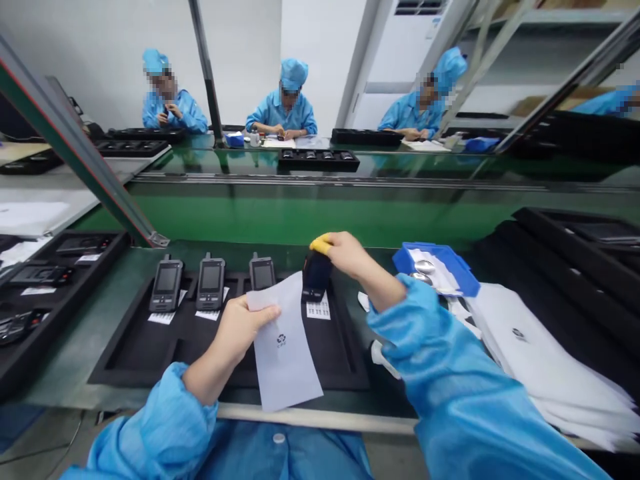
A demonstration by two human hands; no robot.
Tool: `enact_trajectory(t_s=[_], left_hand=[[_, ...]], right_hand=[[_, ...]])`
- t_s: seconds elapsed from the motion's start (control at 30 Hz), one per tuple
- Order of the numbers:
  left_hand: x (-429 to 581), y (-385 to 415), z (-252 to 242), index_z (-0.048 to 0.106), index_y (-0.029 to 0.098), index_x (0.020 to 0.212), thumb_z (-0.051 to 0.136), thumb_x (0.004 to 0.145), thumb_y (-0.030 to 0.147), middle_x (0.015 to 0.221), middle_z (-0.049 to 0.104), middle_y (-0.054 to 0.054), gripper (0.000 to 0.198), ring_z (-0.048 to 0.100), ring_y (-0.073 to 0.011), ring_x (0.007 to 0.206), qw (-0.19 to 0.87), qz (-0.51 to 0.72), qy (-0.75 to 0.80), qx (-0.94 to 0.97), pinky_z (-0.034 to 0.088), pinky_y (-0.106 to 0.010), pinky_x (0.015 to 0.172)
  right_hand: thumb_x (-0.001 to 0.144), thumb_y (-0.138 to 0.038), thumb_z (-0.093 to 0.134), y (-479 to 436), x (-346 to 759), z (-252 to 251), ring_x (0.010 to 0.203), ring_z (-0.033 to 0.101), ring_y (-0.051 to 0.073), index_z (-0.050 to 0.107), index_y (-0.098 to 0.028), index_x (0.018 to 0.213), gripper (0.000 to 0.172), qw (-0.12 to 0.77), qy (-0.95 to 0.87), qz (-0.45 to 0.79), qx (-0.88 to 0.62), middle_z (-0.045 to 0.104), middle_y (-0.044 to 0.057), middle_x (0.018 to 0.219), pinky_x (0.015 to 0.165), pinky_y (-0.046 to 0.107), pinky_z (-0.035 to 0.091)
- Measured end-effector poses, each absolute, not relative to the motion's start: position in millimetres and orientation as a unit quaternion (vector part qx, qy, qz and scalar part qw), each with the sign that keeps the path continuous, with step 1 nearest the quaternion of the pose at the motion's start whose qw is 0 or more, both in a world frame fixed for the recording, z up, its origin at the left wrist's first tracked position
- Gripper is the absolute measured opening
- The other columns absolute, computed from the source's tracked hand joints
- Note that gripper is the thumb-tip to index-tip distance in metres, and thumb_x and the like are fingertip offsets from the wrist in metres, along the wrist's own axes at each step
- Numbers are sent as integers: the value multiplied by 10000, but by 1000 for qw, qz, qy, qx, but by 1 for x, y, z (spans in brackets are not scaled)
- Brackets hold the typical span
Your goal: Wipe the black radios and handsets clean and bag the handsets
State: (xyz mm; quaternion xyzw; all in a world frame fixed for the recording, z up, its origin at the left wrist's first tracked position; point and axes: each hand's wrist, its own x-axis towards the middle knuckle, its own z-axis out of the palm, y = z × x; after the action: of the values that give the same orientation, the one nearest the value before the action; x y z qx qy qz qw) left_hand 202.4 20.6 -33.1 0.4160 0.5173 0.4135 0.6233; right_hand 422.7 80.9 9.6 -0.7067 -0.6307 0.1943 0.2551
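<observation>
My left hand [243, 323] pinches a white plastic bag [287, 363] with a small recycling mark, held over the black foam tray [135, 363]. At the tray's right part, my right hand [345, 252], with yellow covers on the fingertips, grips the top of a dark handheld phone [316, 277]. That phone stands upright above a printed label [319, 308]; the bag's edge is close beside it. More handheld phones stand in a row: one at the left [167, 285], another [211, 283] beside it, and a third [263, 272] partly behind the bag.
A blue bin [453, 267] holding shiny metal pieces sits right of the tray. Stacked white bags [540, 347] lie farther right, beside piled black trays [560, 287]. Another phone tray [113, 257] is at left. Co-workers in blue sit beyond the green conveyor [240, 207].
</observation>
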Motion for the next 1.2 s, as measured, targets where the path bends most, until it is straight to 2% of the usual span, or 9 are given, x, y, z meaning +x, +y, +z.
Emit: enact_trajectory(t_s=[0.1,0.2,0.3,0.37,0.6,0.83,1.0,1.2], left_hand=[[202,22,-33,673,131,537,823,433,457,510,651,-39,375,553,-149,448,625,402,519,422,419,-256,432],[205,24,-29,668,136,539,816,430,422,509,639,-19,340,540,-130,463,623,406,510,432,412,-239,450],[208,25,-22,687,145,595,832,372,300,562,664,-7,308,563,-128,514,615,415,506,440,440,-236,509],[209,24,-18,690,144,612,824,385,297,566,666,-12,304,561,-131,511,612,415,503,447,440,-241,508],[201,17,-14,702,143,627,793,433,315,601,672,-20,274,567,-143,553,584,437,500,467,449,-255,536],[194,15,-25,703,142,627,779,483,336,550,625,11,254,521,-122,527,562,467,512,452,409,-236,518],[198,13,-31,721,142,740,765,544,427,636,667,-7,348,554,-136,571,574,479,485,455,438,-246,550],[195,12,-30,701,143,878,736,614,548,707,684,-28,484,592,-146,619,595,506,420,462,468,-241,560]], right_hand=[[831,-263,553,60,431,40,908,610,194,705,-192,845,169,401,-633,73,-658,701,52,939,818,315,461],[826,-389,596,45,429,71,823,611,179,684,-225,797,188,568,-609,-17,-554,674,23,828,781,328,484],[845,-472,570,37,412,89,798,616,155,663,-241,801,253,645,-591,20,-484,660,3,813,756,314,499],[853,-490,553,36,396,93,803,621,145,654,-243,802,271,671,-588,60,-447,658,-5,821,756,307,505],[837,-480,581,41,358,78,854,608,145,640,-217,803,271,696,-567,131,-422,662,16,877,816,320,496],[819,-368,614,39,357,61,815,596,159,636,-206,750,177,630,-592,153,-478,634,12,787,797,335,478],[810,-303,599,39,350,58,773,596,152,629,-204,724,134,592,-607,157,-506,632,7,778,756,318,472],[786,-365,601,45,351,62,775,591,162,631,-195,738,180,590,-579,253,-503,640,13,766,757,328,471]])
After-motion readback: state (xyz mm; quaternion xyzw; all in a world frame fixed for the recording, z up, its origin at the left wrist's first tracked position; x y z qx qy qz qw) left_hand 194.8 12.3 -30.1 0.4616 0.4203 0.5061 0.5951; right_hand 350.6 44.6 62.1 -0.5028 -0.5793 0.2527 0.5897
